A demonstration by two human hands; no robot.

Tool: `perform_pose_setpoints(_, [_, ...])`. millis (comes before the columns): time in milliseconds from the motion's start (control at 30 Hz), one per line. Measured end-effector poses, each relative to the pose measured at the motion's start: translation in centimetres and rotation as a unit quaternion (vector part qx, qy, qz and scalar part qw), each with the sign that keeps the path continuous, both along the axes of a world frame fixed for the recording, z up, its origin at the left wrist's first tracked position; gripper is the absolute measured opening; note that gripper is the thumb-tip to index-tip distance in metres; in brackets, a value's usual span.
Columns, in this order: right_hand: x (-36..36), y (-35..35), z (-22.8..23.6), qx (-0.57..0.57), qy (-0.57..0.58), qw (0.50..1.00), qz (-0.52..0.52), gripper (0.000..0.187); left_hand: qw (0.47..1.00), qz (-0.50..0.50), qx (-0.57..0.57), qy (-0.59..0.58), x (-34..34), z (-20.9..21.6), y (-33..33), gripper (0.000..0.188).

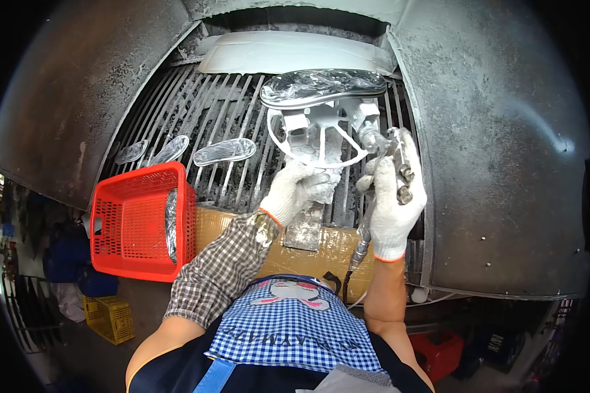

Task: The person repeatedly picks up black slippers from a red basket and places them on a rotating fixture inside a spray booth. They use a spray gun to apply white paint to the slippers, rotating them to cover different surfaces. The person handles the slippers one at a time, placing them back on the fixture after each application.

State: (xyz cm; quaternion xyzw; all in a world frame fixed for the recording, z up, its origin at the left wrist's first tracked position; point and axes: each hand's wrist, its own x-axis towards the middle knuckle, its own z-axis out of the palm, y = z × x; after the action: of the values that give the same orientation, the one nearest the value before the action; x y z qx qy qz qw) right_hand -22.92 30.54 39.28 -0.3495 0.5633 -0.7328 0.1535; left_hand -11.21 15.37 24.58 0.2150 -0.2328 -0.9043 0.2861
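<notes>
A white-coated spoked wheel [322,145] stands above the slatted bench. On the supports over it rests a shoe sole [324,86] with a shiny, dark, film-like top and a pale edge. My left hand [294,190], in a white glove, is at the wheel's near rim, thumb and fingers apart and loosely bent; contact with the rim is unclear. In my gloved right hand [397,190] is a spray gun [380,143], nozzle toward the wheel's right side. Its hose fitting [360,249] hangs below the hand. The glove hides part of the gun.
Several smaller shiny insole-shaped pieces [225,152] lie on the slats [242,171] at left. A red plastic basket [137,223] stands near them with a similar piece inside. Metal walls [505,157] flank the bench; cardboard [226,229] covers its front edge. A pale sheet [288,52] lies behind.
</notes>
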Motion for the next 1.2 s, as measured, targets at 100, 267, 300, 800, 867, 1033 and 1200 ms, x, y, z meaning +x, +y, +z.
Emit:
perform_pose_setpoints(100, [0.3, 0.4, 0.2, -0.021, -0.060, 0.997, 0.050, 0.053, 1.000, 0.004, -0.018, 0.015, 0.0, -0.4, -0.1, 0.043])
perform_pose_setpoints(267, [-0.3, 0.5, 0.3, -0.036, -0.094, 0.992, 0.081, 0.056, 0.999, -0.012, -0.022, 0.023, 0.2, -0.2, -0.2, 0.045])
perform_pose_setpoints(300, [-0.6, 0.3, 0.2, -0.040, -0.090, 0.992, 0.073, 0.056, 1.000, -0.010, -0.014, 0.005, 0.2, -0.1, -0.2, 0.048])
perform_pose_setpoints(800, [-1.4, 0.4, 0.5, -0.052, -0.034, 0.996, -0.068, 0.054, 0.998, -0.032, -0.019, 0.040, 0.4, 1.1, 0.1, 0.047])
perform_pose_setpoints(867, [-1.2, 0.9, 0.8, -0.068, -0.093, 0.993, -0.009, 0.054, 0.999, -0.028, -0.020, 0.035, 0.3, 1.6, 0.2, 0.047])
perform_pose_setpoints(1033, [-1.6, 0.8, 0.9, -0.061, -0.100, 0.993, 0.003, 0.054, 0.998, -0.029, -0.017, 0.047, 0.4, 1.7, 0.1, 0.047])
perform_pose_setpoints(1200, [-2.7, 0.8, 0.9, -0.068, -0.098, 0.992, -0.040, 0.054, 1.000, -0.005, -0.014, 0.024, 0.6, 0.5, -0.5, 0.046])
